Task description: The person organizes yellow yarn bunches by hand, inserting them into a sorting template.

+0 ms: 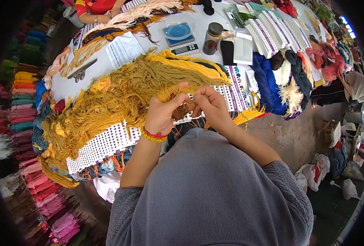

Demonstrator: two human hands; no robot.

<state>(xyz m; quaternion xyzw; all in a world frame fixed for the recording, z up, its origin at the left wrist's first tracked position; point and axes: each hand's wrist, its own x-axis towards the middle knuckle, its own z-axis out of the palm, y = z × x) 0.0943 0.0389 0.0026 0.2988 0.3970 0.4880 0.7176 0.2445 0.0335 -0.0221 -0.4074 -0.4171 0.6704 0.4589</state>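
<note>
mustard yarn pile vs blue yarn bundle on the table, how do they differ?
The mustard yarn pile is yellow-gold, loose and spread wide; the blue yarn bundle is deep blue, compact and far smaller. Both hands, left hand and right hand, work the mustard pile; the blue bundle lies untouched. Both are stranded yarn.

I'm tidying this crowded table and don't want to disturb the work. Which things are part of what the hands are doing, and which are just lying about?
In hand:
left hand and right hand, both closed on the brown yarn bundle
mustard yarn heap

Lying about:
digital scale with blue bowl
dark jar
blue yarn skeins
scissors
</note>
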